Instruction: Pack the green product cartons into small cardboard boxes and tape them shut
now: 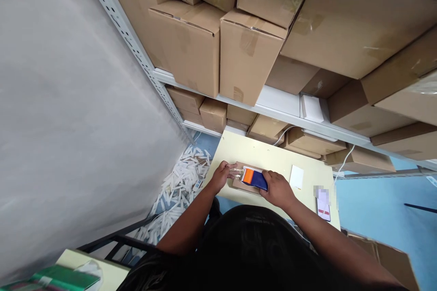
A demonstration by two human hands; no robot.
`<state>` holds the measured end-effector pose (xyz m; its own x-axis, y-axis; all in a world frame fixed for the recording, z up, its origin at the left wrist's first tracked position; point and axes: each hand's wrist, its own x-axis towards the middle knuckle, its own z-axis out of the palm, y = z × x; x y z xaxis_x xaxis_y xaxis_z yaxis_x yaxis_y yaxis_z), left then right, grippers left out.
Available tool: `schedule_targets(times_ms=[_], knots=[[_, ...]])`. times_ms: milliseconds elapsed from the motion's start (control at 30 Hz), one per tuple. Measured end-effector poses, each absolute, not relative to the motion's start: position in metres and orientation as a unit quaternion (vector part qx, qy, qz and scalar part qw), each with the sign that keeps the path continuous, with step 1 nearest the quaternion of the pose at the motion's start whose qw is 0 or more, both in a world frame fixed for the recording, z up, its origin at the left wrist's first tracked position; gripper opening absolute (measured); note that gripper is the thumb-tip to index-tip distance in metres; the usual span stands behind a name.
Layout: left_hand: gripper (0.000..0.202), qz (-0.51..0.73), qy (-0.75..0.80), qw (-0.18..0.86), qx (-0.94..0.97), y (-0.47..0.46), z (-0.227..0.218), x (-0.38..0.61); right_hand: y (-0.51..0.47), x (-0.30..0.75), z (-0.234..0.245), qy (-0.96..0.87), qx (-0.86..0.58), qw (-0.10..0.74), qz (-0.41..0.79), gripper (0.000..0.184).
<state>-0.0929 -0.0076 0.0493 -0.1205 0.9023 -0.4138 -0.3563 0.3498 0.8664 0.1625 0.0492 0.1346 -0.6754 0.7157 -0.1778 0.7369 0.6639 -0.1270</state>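
Note:
A small orange and dark blue packet (pixel 253 178) with a white edge lies over a flat brown cardboard piece (pixel 241 185) on the pale yellow table. My right hand (pixel 278 189) grips the packet's dark blue end, with the thumb and fingers around it. At the packet's other end, shiny clear plastic film (pixel 238 173) shows. My left hand (pixel 222 175) holds this film with its fingertips, which partly hide it. Whether the film wraps the whole packet is too small to make out.
On the table (pixel 235 145), a white card (pixel 297 176) and a phone (pixel 322 207) lie to the right. Shelves of cardboard boxes (pixel 194 45) rise behind. White strips (pixel 180 175) cover the floor at left. An open carton (pixel 382 254) stands at lower right.

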Motion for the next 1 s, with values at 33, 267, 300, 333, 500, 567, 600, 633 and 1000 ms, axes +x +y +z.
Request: schedule_targets(times_ms=[33, 267, 300, 333, 500, 567, 600, 633, 1000], knots=[[0.048, 0.513, 0.550, 0.609, 0.253, -0.008, 0.048, -0.092, 0.049, 0.161, 0.136, 0.912, 0.396, 0.064, -0.088, 0.052], [0.048, 0.522, 0.549, 0.593, 0.273, -0.010, 0.043, -0.091, 0.047, 0.157, 0.155, 0.913, 0.399, 0.070, -0.056, 0.052], [0.047, 0.527, 0.547, 0.593, 0.267, -0.010, 0.044, -0.090, 0.049, 0.157, 0.156, 0.911, 0.401, 0.070, -0.058, 0.053], [0.047, 0.534, 0.545, 0.592, 0.260, -0.010, 0.044, -0.090, 0.051, 0.157, 0.157, 0.911, 0.401, 0.075, -0.062, 0.053], [0.044, 0.556, 0.543, 0.587, 0.225, -0.012, 0.042, -0.089, 0.061, 0.156, 0.143, 0.905, 0.399, 0.108, -0.101, 0.053], [0.040, 0.550, 0.568, 0.572, 0.217, -0.015, 0.035, -0.091, 0.062, 0.157, 0.136, 0.906, 0.396, 0.103, -0.105, 0.056], [0.040, 0.537, 0.596, 0.553, 0.225, -0.018, 0.030, -0.092, 0.062, 0.157, 0.133, 0.908, 0.393, 0.100, -0.105, 0.057], [0.040, 0.517, 0.627, 0.531, 0.238, -0.020, 0.024, -0.093, 0.061, 0.158, 0.132, 0.910, 0.389, 0.098, -0.105, 0.058], [0.026, 0.392, 0.731, 0.401, 0.389, -0.017, -0.023, -0.074, 0.055, 0.154, 0.129, 0.910, 0.388, 0.110, -0.098, 0.060]])
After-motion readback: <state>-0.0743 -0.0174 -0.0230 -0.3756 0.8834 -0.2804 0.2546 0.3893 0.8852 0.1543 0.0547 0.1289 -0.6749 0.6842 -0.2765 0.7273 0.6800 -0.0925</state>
